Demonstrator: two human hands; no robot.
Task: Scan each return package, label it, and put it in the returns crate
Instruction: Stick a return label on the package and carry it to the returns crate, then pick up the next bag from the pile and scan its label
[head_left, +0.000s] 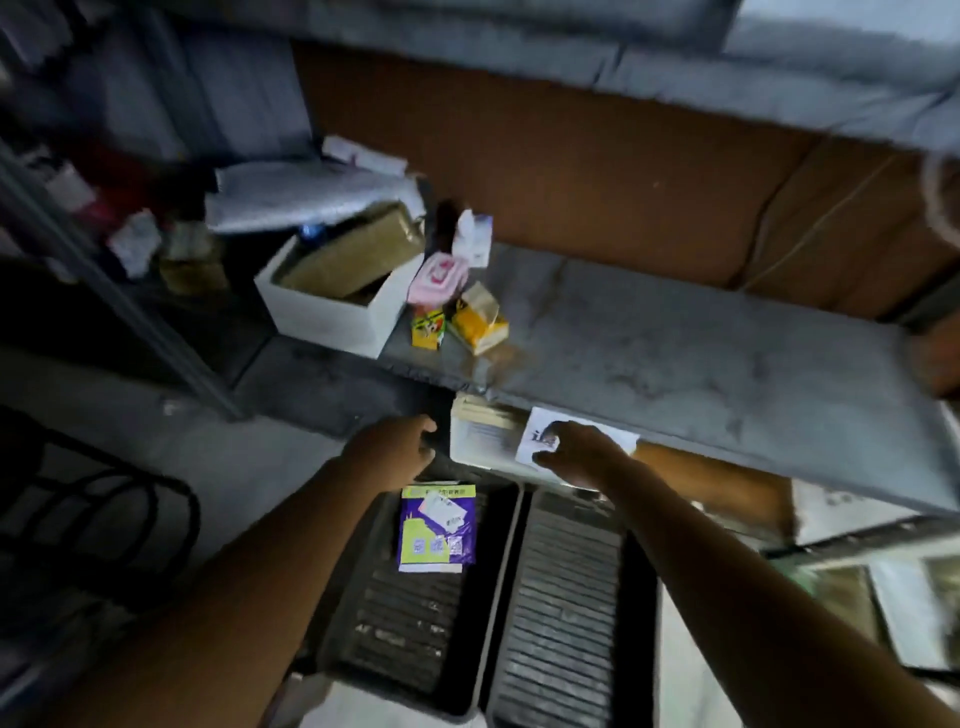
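Pressing down on a white paper label (615, 440) with bold black characters, mostly covered and unreadable, the right hand (576, 452) lays its fingers loosely over the sheet on a white rectangular cardboard package (480, 441). This package sits just under the front edge of the grey shelf (675, 353), above two dark ribbed plastic crates (405, 623). The left hand (400, 441) is curled beside the package's left end; I cannot tell whether it grips anything. A purple-and-green flat packet (436, 527) with a white sticker and small square codes lies in the left crate, its print too blurred to read.
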